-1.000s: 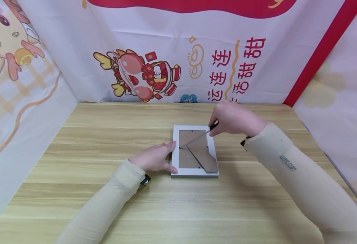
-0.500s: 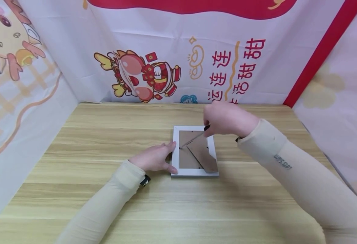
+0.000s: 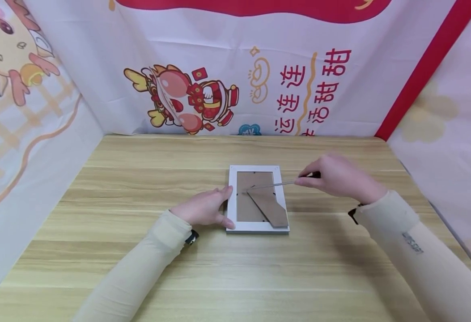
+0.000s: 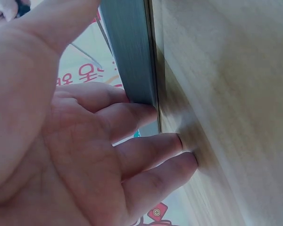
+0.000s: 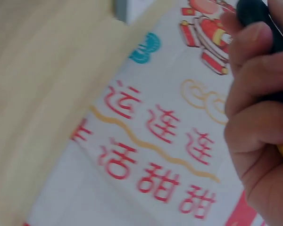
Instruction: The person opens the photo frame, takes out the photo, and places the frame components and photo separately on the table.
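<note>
A white picture frame (image 3: 253,227) lies face down on the wooden table, its brown backing board (image 3: 246,210) held by small dark tabs. A brown easel leg (image 3: 273,209) slants across the lower right of the back. My left hand (image 3: 203,208) rests along the frame's left side, thumb near the bottom corner; in the left wrist view its extended fingers touch the frame's grey edge (image 4: 132,52). My right hand (image 3: 336,176), right of the frame, grips a screwdriver (image 3: 285,183) by its dark handle (image 5: 254,14). Its thin metal shaft reaches left over the backing board.
The wooden table (image 3: 150,170) spreads around the frame. A white printed cloth (image 3: 219,53) with red characters and a cartoon figure hangs behind its back edge. More cloth (image 3: 440,147) stands along the right side.
My right hand first shifts slightly left, then swings right and nearer, drawing the screwdriver's tip away from the left tab toward the board's middle. The left hand and frame stay put.
</note>
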The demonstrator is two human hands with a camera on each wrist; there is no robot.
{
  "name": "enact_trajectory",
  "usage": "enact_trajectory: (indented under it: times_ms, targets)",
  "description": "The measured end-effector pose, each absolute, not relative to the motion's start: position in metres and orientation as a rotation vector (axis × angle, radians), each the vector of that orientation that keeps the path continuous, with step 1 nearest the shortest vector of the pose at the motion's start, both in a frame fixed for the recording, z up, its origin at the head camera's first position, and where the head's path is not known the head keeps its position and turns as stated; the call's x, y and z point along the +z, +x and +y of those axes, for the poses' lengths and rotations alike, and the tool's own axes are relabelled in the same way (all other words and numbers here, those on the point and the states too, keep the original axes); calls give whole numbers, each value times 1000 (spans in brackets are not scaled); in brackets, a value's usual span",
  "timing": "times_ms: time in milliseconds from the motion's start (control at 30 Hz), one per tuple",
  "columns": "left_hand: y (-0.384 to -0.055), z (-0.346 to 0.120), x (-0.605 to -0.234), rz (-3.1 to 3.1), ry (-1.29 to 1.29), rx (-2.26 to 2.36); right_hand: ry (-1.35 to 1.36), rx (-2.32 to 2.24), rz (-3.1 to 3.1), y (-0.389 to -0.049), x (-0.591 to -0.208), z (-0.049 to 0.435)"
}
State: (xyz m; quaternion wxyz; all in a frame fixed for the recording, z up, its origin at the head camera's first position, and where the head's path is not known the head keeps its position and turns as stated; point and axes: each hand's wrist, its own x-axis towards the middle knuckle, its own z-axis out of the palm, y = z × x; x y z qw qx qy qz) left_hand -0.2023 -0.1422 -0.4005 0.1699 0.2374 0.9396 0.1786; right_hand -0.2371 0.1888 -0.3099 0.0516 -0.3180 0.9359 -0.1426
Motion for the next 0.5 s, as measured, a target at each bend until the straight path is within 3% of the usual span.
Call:
enact_trajectory:
  times_ms: [500]
  targets:
    - [-204,-144,-403,2670,696,516,-861,-645,2851,-231,-357,193]
